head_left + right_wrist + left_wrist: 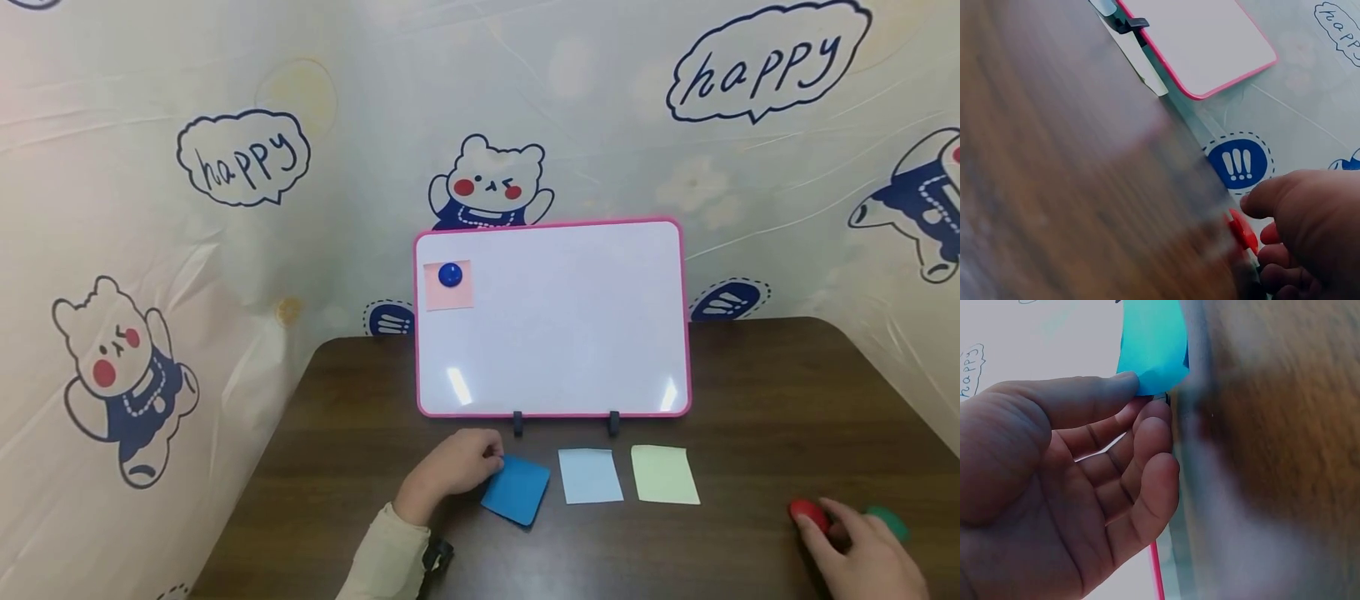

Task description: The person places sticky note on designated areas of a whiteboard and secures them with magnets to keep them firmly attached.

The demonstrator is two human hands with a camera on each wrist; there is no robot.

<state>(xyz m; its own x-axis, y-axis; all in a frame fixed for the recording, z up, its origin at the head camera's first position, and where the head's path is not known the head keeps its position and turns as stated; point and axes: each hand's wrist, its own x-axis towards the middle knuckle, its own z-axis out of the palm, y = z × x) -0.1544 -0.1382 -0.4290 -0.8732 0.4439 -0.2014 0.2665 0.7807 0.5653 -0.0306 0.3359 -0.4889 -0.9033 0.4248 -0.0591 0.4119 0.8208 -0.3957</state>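
My left hand (457, 462) pinches the top left corner of a blue sticky note (517, 490) between thumb and fingers, low over the table; the left wrist view shows the thumb on the blue sheet (1154, 350). At the right, my right hand (870, 550) has its thumb and forefinger round a red round magnet (810, 514) on the table. In the right wrist view the red magnet (1244, 231) shows between thumb and fingers. Partly hidden behind that hand lies a green magnet (889, 522).
A pink-framed whiteboard (555, 333) stands upright on black feet (517, 423) at the table's back. On it, a blue magnet (450, 274) sits over a pink note (459, 298). A light blue note (591, 477) and a pale green note (665, 475) lie before the board.
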